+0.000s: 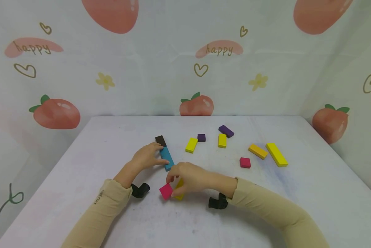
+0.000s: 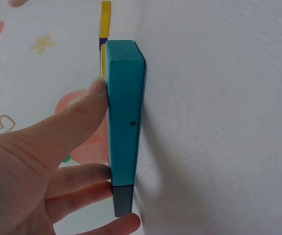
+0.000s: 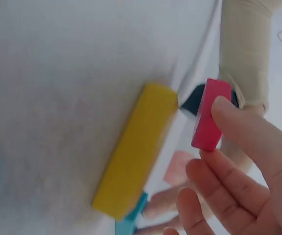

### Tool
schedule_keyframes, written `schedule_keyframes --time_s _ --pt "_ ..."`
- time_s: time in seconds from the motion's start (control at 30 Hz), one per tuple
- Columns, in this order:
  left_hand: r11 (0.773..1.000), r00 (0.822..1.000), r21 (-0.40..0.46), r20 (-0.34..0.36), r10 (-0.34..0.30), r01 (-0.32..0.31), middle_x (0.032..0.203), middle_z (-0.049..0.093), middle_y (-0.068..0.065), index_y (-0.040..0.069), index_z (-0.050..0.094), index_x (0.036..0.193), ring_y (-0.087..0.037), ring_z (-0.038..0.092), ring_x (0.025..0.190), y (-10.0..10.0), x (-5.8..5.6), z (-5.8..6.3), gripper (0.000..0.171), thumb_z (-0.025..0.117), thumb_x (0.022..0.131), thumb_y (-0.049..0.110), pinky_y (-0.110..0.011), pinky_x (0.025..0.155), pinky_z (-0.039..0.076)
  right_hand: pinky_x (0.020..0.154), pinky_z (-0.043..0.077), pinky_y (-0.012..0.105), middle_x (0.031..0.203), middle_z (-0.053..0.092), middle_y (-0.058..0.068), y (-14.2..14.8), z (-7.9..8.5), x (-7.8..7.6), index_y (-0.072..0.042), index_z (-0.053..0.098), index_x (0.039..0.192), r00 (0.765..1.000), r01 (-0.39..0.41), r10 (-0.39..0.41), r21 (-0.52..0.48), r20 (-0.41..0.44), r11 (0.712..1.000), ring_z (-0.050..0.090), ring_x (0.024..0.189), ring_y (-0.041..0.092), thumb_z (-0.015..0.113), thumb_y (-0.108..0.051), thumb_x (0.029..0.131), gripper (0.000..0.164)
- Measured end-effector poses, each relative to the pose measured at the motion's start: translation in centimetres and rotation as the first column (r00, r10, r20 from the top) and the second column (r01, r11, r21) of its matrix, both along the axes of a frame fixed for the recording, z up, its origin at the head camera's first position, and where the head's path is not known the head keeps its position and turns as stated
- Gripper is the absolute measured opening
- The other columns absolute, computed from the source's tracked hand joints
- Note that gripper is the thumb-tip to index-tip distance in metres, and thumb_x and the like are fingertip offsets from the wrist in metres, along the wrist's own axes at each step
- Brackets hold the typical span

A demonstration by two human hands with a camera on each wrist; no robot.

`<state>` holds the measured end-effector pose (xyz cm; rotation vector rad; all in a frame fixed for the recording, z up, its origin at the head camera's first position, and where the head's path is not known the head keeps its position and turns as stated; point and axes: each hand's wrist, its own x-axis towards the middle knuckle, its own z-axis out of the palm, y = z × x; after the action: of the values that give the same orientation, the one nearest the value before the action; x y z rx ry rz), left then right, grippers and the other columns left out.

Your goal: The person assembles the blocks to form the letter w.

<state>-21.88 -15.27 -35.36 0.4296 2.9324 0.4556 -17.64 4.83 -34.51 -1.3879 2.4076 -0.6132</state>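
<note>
My right hand (image 1: 190, 176) pinches a pink square block (image 1: 166, 191) between thumb and fingertips; the right wrist view shows this pink block (image 3: 212, 115) held over the table. Partly hidden under that hand, a long yellow block (image 3: 136, 152) lies on the tabletop. My left hand (image 1: 146, 156) rests with thumb and fairly straight fingers along a long blue block (image 2: 126, 112). The blue block's far end meets a short black block (image 1: 161, 140), forming one line with it. In the left wrist view, the little finger reaches past the black block (image 2: 123, 200).
Farther back lie two short yellow blocks (image 1: 191, 145), a small purple block (image 1: 201, 137) and a longer purple block (image 1: 226, 131). To the right are another pink block (image 1: 245, 162), an orange block (image 1: 258, 151) and a long yellow block (image 1: 276, 154). A patterned cloth (image 1: 154, 69) hangs behind the table.
</note>
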Motion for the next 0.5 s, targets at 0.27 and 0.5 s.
schedule_keyframes --time_s 0.27,0.5 --pt "1.000 1.000 -0.005 0.007 0.005 -0.005 0.137 0.049 -0.020 -0.002 0.052 0.129 -0.038 0.045 0.128 0.0 0.0 -0.2 0.070 0.071 0.079 0.043 -0.051 0.104 0.041 0.081 0.051 0.022 0.102 0.067 0.000 1.4 0.8 -1.3 -0.013 0.066 0.105 0.980 0.190 -0.186 -0.049 0.078 0.981 0.056 0.096 0.014 0.073 -0.027 0.080 0.029" --pt "1.000 1.000 -0.006 0.006 0.009 -0.009 0.138 0.049 -0.019 0.000 0.052 0.130 -0.038 0.045 0.128 0.0 -0.1 -0.2 0.070 0.071 0.078 0.044 -0.050 0.104 0.042 0.075 0.051 0.021 0.101 0.067 0.004 2.8 0.6 -2.4 -0.012 0.065 0.104 0.956 0.289 -0.283 -0.088 0.073 0.953 0.058 0.095 0.021 0.073 -0.028 0.080 0.030"
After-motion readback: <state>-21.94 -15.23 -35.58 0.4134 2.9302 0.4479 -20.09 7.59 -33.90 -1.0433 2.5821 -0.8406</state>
